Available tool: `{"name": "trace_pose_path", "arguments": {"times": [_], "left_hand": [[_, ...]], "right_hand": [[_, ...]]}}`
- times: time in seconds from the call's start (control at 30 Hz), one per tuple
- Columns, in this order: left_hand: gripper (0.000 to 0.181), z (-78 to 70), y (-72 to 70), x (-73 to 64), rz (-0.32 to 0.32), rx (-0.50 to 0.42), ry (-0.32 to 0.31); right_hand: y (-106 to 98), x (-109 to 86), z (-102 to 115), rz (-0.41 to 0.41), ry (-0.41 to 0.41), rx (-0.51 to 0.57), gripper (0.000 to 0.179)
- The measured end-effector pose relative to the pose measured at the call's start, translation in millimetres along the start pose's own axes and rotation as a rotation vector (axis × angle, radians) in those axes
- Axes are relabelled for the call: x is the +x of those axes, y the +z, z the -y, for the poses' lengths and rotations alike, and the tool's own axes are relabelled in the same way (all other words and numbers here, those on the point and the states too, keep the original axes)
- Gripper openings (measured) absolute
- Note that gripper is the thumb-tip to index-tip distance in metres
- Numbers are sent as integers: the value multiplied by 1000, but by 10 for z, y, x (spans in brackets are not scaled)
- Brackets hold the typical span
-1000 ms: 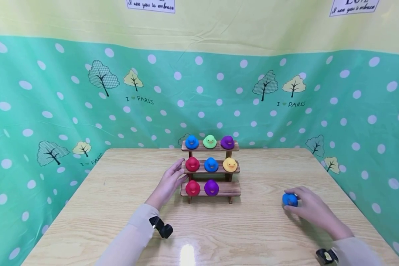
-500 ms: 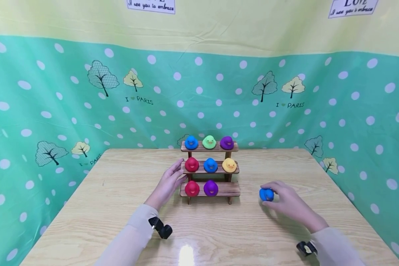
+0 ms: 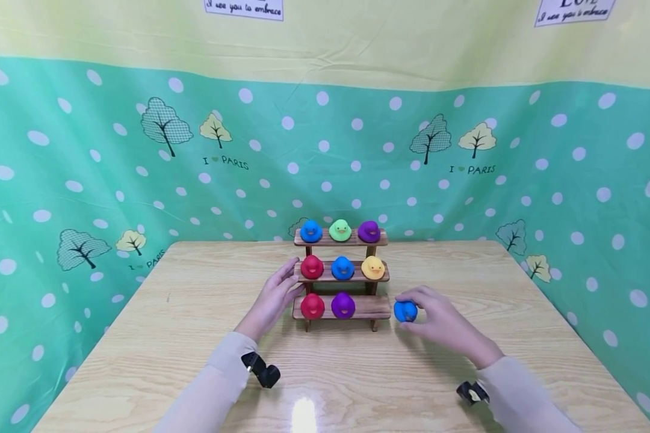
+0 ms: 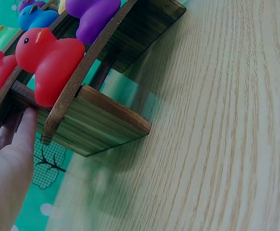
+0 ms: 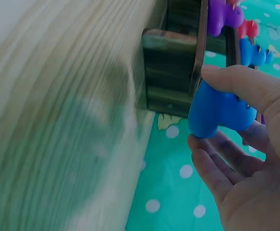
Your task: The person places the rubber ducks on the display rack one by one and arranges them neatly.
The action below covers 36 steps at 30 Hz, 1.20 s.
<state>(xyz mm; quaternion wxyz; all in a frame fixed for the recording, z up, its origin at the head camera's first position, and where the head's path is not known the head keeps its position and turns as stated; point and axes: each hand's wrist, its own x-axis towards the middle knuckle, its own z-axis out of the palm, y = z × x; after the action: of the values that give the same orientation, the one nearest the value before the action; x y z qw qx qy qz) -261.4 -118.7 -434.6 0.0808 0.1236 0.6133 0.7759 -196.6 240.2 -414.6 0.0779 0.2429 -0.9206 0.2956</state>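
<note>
A small three-tier wooden display shelf (image 3: 375, 308) stands mid-table, bearing toy ducks in several colours. At its left end, my left hand (image 3: 271, 300) holds the edge around the middle tier, close to the red duck (image 4: 51, 62). In the left wrist view some fingers reach behind the plank, so the contact is partly hidden. My right hand (image 3: 444, 322) grips a blue toy duck (image 3: 405, 311) between thumb and fingers, just right of the bottom tier. On that tier sit a red duck (image 3: 312, 307) and a purple duck (image 3: 343, 306), with bare plank to their right.
The middle tier carries a red duck (image 3: 312, 267), a blue duck (image 3: 343, 268) and a yellow duck (image 3: 373, 268). Above them are blue (image 3: 311, 231), green (image 3: 340, 230) and purple ducks. A patterned green cloth (image 3: 325, 156) hangs behind the wooden table (image 3: 206, 300).
My right hand has carried the blue duck leftward across the table, up to beside the shelf's bottom tier. The left hand has stayed at the shelf's left end.
</note>
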Motion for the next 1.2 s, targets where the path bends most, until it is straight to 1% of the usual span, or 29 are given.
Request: {"name": "trace_pose_path", "arguments": {"times": [0.27,0.5,0.7,0.93,1.2], "left_hand": [[54,1,3,5,11,-8,6],[54,-5,16,4,6,-5,6],[54,-20,23,-14,-8,11,-2],[53,-15,9,-9,-9,15,-4],[54,-17,12,-8,-2,8,-7]], "right_hand": [[73,111,163,27,-29,24,46],[136,211,219,30,-59,10,47],[183,266,252,62,-67,57,46],[213,309,285,80,-17,84,43],[209,338,292,111,18,92,41]]}}
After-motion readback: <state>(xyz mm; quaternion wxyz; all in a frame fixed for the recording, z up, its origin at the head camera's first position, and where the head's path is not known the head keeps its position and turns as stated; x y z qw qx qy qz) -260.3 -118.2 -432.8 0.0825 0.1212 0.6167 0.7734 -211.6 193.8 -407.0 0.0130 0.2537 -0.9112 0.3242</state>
